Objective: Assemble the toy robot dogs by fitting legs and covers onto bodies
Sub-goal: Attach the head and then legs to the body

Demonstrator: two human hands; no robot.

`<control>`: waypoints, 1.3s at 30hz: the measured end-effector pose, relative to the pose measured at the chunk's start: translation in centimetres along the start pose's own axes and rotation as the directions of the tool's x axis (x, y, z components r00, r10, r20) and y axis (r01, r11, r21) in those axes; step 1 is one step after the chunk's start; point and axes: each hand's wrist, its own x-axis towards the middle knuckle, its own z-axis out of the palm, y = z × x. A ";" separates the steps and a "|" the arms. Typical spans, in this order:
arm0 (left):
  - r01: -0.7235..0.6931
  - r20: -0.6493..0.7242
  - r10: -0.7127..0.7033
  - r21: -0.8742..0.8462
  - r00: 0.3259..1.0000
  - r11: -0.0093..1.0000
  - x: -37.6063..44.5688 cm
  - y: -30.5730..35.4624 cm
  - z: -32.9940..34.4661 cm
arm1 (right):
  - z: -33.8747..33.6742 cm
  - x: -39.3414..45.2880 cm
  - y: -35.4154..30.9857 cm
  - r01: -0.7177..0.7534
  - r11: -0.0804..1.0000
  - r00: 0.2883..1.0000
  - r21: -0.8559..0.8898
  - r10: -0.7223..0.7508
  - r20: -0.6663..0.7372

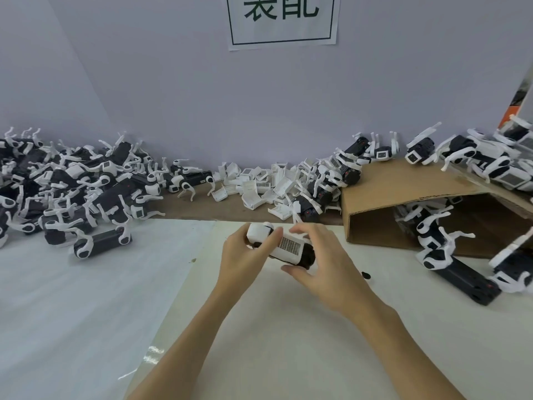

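Observation:
I hold one toy dog body above the middle of the table, a black block with a white cover and a grey grid patch on top. My left hand grips its left end, thumb lying across the white cover. My right hand grips the right end, fingers curled over the top and thumb under the black end. Its legs are hidden by my hands. A pile of loose white covers lies at the back centre.
A heap of black-and-white dogs with legs fills the back left. A tipped cardboard box at the right has more dogs on, in and in front of it. A small black bit lies near my right hand.

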 end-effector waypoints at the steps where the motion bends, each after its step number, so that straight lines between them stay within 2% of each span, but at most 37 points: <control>1: -0.006 -0.001 0.006 0.045 1.000 0.999 0.0 -0.2 0.2 | 0.1 0.0 -0.1 0.047 0.993 0.999 -0.107 -0.049 -0.011; 2: -0.014 0.006 0.014 0.075 1.000 0.997 -0.1 -0.3 0.4 | 0.3 0.0 -0.2 0.067 0.981 0.997 -0.182 -0.070 -0.011; 4: -0.056 -0.007 0.059 0.210 0.998 0.976 -0.4 -0.5 0.9 | 0.5 0.0 -0.1 0.046 0.978 0.999 -0.204 -0.049 -0.010; 6: -0.186 -0.045 0.230 0.451 0.972 0.873 -0.7 -0.7 0.9 | 0.2 -0.1 0.3 0.014 0.995 1.000 -0.102 -0.015 -0.005; 7: -0.249 -0.021 0.295 0.483 0.955 0.839 -0.7 -0.6 0.7 | 0.0 -0.1 0.5 0.000 1.000 1.000 -0.021 0.000 0.003; 8: -0.286 0.040 0.298 0.422 0.954 0.860 -0.7 -0.5 0.4 | -0.2 -0.2 0.6 -0.016 0.998 1.000 0.060 0.015 0.019; 9: -0.267 0.117 0.243 0.290 0.963 0.919 -0.7 -0.1 0.0 | -0.4 -0.3 0.7 -0.033 0.992 0.999 0.124 0.029 0.034; 11: -0.122 0.241 0.110 0.035 0.964 0.992 -0.6 0.7 -0.3 | -0.3 -0.4 0.7 -0.048 0.980 0.998 0.194 0.039 0.048; 12: -0.078 0.238 0.082 -0.026 0.968 0.997 -0.6 0.9 -0.2 | -0.1 -0.5 0.7 -0.047 0.978 0.998 0.204 0.036 0.060; 15: -0.018 0.137 0.030 -0.086 0.990 0.996 -0.9 1.5 0.1 | 0.7 -0.5 0.6 -0.041 0.996 0.997 0.078 0.035 0.075; 18: -0.017 0.076 0.025 -0.104 0.997 0.994 -1.3 1.6 0.6 | 1.0 -0.2 0.6 -0.006 0.990 1.000 -0.144 0.006 0.001; 20: -0.024 0.053 0.029 -0.085 0.998 0.996 -1.3 1.7 0.8 | 1.0 0.0 0.6 -0.010 0.983 0.999 -0.186 0.003 -0.035; 24: -0.015 0.160 0.021 -0.036 0.987 0.999 -1.1 2.0 0.7 | 0.4 -0.2 1.4 -0.113 0.984 0.994 -0.139 0.111 -0.020; 25: 0.002 0.168 0.010 -0.072 0.986 0.997 -1.1 2.0 0.6 | 0.4 -0.3 1.6 -0.112 0.991 0.994 -0.074 0.112 -0.004; 27: 0.049 0.137 -0.029 -0.142 0.990 0.989 -0.9 2.0 0.5 | 0.3 -0.2 1.8 -0.149 0.975 0.989 0.162 0.145 0.040; 29: 0.124 0.113 -0.104 -0.193 0.988 0.973 -0.7 2.0 0.3 | 0.2 0.2 1.5 -0.272 0.862 0.962 0.428 0.237 0.135; 31: 0.223 0.127 -0.196 -0.262 0.972 0.939 -0.4 1.7 0.0 | 0.1 0.6 1.3 -0.398 0.677 0.917 0.619 0.319 0.239; 34: 0.363 0.186 -0.315 -0.365 0.931 0.857 0.0 1.2 -0.1 | 0.1 0.7 1.3 -0.490 0.495 0.865 0.717 0.379 0.329; 36: 0.393 0.228 -0.325 -0.416 0.918 0.820 0.3 0.8 -0.2 | 0.1 0.7 1.4 -0.535 0.366 0.828 0.761 0.404 0.388; 38: 0.398 0.254 -0.313 -0.443 0.915 0.803 0.7 0.4 -0.5 | -0.7 0.8 1.8 -0.577 0.242 0.803 0.780 0.340 0.489; 39: 0.406 0.265 -0.314 -0.452 0.912 0.795 0.9 0.1 -0.7 | -1.3 0.8 2.0 -0.609 0.216 0.787 0.763 0.283 0.547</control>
